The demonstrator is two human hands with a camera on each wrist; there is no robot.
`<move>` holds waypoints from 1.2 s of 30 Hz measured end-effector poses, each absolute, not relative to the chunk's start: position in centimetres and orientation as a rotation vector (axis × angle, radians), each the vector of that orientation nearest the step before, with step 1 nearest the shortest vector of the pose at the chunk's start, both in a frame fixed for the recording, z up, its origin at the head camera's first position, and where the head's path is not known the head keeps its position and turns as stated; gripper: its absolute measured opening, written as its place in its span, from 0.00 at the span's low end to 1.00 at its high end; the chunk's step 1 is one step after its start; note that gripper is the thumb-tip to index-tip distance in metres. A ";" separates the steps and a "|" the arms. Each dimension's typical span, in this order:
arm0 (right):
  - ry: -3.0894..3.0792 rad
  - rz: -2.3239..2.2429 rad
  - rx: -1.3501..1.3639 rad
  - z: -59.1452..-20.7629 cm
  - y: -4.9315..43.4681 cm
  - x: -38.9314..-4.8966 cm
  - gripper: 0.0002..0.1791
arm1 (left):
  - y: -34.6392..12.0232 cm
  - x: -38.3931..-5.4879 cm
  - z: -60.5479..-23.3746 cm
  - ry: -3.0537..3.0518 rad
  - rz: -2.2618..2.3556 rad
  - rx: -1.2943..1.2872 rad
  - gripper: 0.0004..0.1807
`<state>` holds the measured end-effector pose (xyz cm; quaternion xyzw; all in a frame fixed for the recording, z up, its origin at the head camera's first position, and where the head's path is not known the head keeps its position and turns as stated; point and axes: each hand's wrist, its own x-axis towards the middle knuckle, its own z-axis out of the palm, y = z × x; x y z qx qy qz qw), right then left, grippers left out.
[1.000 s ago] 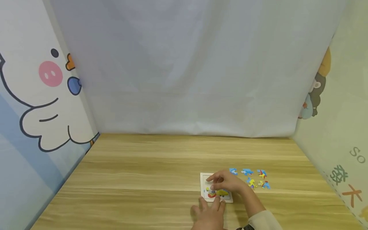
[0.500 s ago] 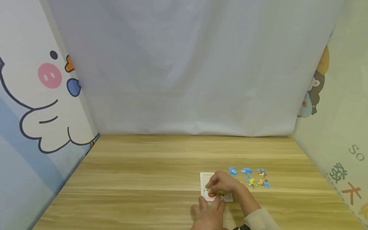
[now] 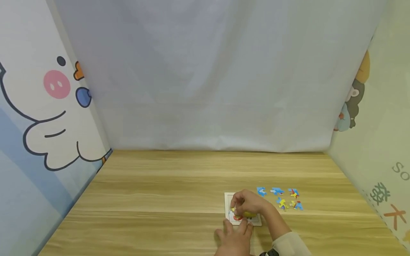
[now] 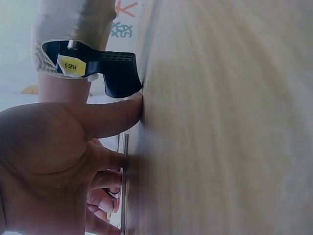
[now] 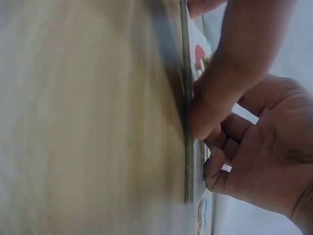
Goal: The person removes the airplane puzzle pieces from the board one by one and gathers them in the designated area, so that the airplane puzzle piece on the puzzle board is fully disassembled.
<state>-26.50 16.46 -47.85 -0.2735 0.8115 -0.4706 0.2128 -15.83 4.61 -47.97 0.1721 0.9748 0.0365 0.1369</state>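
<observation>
A small white-framed jigsaw board point(image 3: 227, 202) lies on the table, its lower part showing red and yellow picture pieces. My left hand point(image 3: 235, 242) rests at the near edge, fingers spread and fingertips on the board's frame. Above the board, my right hand point(image 3: 251, 202) bends in, with thumb and index finger pinching a jigsaw piece point(image 3: 232, 210), mostly covered by the fingers. In the right wrist view, a left finger point(image 5: 215, 98) presses the board's edge in front of the right hand. The left wrist view shows the left thumb point(image 4: 117, 117) down by the tabletop.
Loose jigsaw pieces lie right of the board in two rows, among them a blue one point(image 3: 261, 191) and a yellow and blue one point(image 3: 282, 203). A grey-white curtain point(image 3: 205, 89) closes the table's back, with printed panels at both sides.
The right hand's spread fingers have closed together and come down slightly onto the board. My left hand has stayed in place at the near edge.
</observation>
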 end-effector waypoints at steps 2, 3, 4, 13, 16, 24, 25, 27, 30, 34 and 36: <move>2.232 -1.322 -0.763 -47.8 16.6 -26.4 0.08 | 4.7 -15.8 -48.0 2.832 0.104 0.503 0.45; 2.225 -1.327 -0.762 -47.8 16.6 -26.4 0.09 | 4.7 -15.7 -48.0 2.834 0.103 0.504 0.45; 2.220 -1.329 -0.761 -47.8 16.6 -26.4 0.09 | 4.7 -15.7 -48.0 2.835 0.100 0.505 0.45; 2.166 -1.431 -0.702 -47.9 17.2 -26.4 0.08 | 5.1 -15.8 -48.5 2.809 0.071 0.503 0.43; 2.131 -1.511 -0.670 -48.0 17.7 -26.5 0.08 | 5.1 -15.8 -48.6 2.812 0.073 0.513 0.43; 2.118 -1.526 -0.654 -48.3 18.0 -26.4 0.08 | 5.0 -15.7 -48.5 2.807 0.094 0.520 0.43; 2.136 -1.524 -0.654 -48.2 18.0 -26.2 0.08 | 4.9 -15.6 -48.5 2.808 0.097 0.521 0.44; 2.151 -1.544 -0.651 -48.1 18.2 -26.0 0.09 | 4.8 -15.6 -48.4 2.811 0.099 0.521 0.44; 2.165 -1.596 -0.630 -48.2 18.5 -25.5 0.11 | 4.6 -15.4 -48.2 2.818 0.112 0.526 0.44; 2.199 -1.637 -0.584 -48.3 19.3 -25.0 0.11 | 4.5 -15.4 -47.9 2.826 0.130 0.527 0.45; 2.235 -1.638 -0.562 -48.0 19.7 -24.7 0.11 | 4.4 -15.4 -47.8 2.824 0.126 0.522 0.45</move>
